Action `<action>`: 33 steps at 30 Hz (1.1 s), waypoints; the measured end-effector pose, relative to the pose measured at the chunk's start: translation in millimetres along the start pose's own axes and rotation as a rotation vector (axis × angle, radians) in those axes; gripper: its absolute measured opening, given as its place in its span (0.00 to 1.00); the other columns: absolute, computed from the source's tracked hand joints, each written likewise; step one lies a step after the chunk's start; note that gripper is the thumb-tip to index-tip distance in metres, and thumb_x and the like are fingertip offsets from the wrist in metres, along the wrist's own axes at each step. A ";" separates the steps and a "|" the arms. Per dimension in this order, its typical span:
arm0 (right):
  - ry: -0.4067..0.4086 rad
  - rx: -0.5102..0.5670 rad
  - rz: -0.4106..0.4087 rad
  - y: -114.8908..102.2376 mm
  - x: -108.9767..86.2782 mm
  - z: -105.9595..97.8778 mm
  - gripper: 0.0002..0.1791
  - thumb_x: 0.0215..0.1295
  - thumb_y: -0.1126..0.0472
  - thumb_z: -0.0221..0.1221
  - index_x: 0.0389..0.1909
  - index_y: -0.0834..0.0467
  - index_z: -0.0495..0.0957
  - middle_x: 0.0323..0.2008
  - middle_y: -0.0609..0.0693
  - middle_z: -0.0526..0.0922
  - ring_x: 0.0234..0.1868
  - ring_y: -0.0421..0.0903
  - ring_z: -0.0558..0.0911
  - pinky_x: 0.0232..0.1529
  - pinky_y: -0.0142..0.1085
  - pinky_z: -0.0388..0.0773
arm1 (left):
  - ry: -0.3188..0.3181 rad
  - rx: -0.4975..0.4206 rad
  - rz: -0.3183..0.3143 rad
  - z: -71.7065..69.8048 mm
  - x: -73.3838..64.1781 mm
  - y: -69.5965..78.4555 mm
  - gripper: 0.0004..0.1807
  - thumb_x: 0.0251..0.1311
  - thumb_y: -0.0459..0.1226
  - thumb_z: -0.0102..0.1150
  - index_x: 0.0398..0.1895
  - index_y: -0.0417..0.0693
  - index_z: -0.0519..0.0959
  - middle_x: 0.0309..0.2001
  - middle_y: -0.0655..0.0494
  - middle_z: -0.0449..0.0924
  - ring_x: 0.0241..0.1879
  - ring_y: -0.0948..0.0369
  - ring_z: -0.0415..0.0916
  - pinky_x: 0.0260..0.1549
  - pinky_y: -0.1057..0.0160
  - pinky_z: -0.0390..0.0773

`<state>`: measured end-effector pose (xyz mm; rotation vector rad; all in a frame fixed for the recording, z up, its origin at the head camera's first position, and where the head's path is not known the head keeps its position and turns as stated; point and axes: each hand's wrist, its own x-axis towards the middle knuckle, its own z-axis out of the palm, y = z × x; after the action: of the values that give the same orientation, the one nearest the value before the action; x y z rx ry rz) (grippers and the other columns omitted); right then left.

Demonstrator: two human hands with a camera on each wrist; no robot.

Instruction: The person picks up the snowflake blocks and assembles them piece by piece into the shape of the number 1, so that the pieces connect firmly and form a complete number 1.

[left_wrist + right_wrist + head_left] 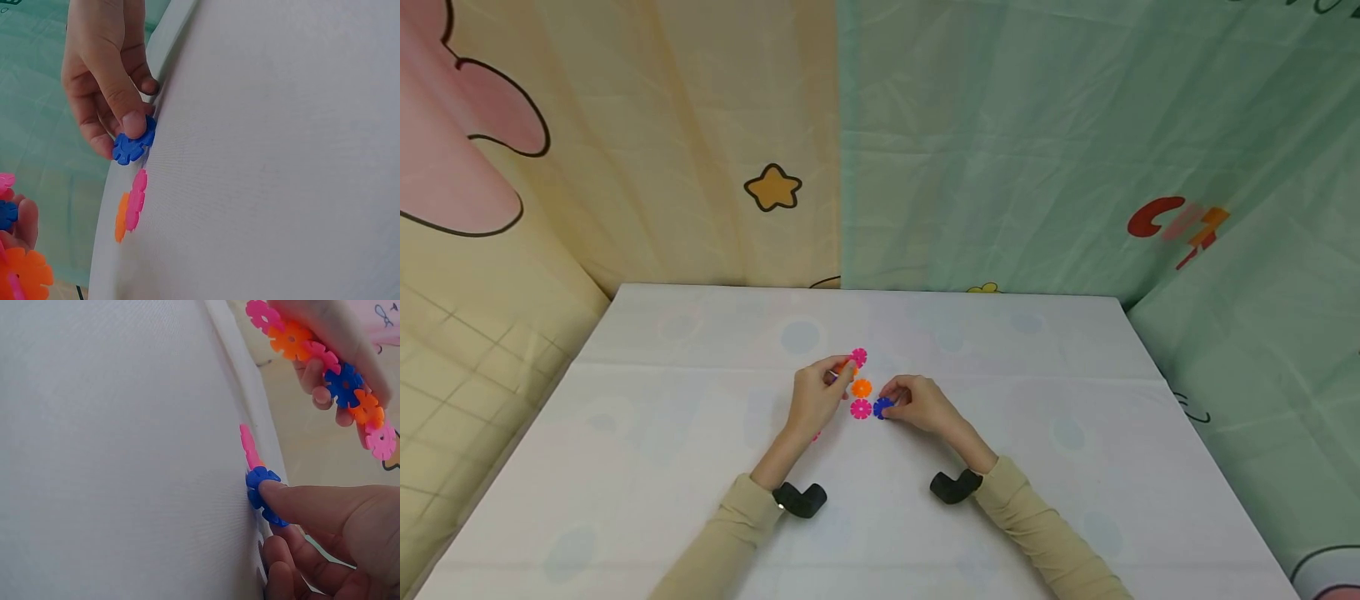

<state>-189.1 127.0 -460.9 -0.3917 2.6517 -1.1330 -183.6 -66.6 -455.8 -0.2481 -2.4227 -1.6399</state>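
My left hand (814,393) holds a chain of linked plastic snowflake discs above the table. In the right wrist view the chain shows pink, orange and blue discs (343,385) joined edge to edge. My right hand (928,407) pinches a blue snowflake disc (882,407) between thumb and fingers, low over the table. Just left of that disc lie a pink disc (861,408) and an orange disc (861,388), close together. The left wrist view shows the right thumb over the blue disc (129,150). Part of the chain is hidden behind the left hand in the head view.
A white cloth with pale spots covers the table (700,508). Behind it hangs a printed curtain (1037,167), yellow on the left and green on the right. Each wrist wears a black band mount (956,487).
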 end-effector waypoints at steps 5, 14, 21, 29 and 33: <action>0.000 0.010 -0.006 -0.3 -0.7 -1.0 0.10 0.54 0.64 0.69 0.38 0.57 0.81 0.31 0.48 0.80 0.29 0.41 0.73 0.31 0.27 0.72 | 0.010 0.009 0.041 1.1 -1.3 -0.1 0.12 0.64 0.38 0.58 0.42 0.37 0.83 0.26 0.49 0.83 0.17 0.63 0.76 0.15 0.70 0.72; 0.065 0.063 -0.024 0.4 -1.6 -5.2 0.09 0.59 0.63 0.65 0.40 0.59 0.82 0.31 0.51 0.82 0.28 0.41 0.74 0.30 0.28 0.73 | 0.010 -0.025 0.054 3.2 -2.4 0.8 0.12 0.63 0.38 0.60 0.40 0.36 0.83 0.26 0.44 0.83 0.17 0.58 0.77 0.16 0.71 0.72; 0.174 0.170 -0.015 -5.6 -1.4 -12.4 0.11 0.63 0.62 0.62 0.44 0.63 0.81 0.31 0.56 0.84 0.27 0.45 0.80 0.30 0.30 0.80 | -0.004 -0.036 0.039 6.1 -3.0 2.1 0.15 0.63 0.44 0.60 0.44 0.42 0.83 0.26 0.42 0.83 0.21 0.48 0.79 0.17 0.73 0.70; 0.282 0.284 -0.034 -12.3 0.1 -20.2 0.13 0.64 0.60 0.61 0.48 0.60 0.80 0.31 0.59 0.83 0.30 0.56 0.83 0.32 0.28 0.80 | 0.016 0.056 0.148 9.5 -5.2 1.9 0.12 0.63 0.42 0.60 0.42 0.44 0.84 0.25 0.47 0.83 0.20 0.61 0.74 0.20 0.73 0.73; 0.333 0.320 -0.075 -16.1 0.7 -22.2 0.14 0.64 0.59 0.62 0.48 0.59 0.80 0.31 0.62 0.82 0.32 0.59 0.83 0.32 0.26 0.79 | 0.015 0.095 0.188 10.6 -6.1 0.9 0.12 0.63 0.42 0.60 0.41 0.43 0.84 0.24 0.49 0.83 0.21 0.64 0.72 0.21 0.74 0.73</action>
<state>-194.2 130.9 -434.2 -0.2611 2.6698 -1.7491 -178.2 -56.6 -460.4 -0.4314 -2.3768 -1.4382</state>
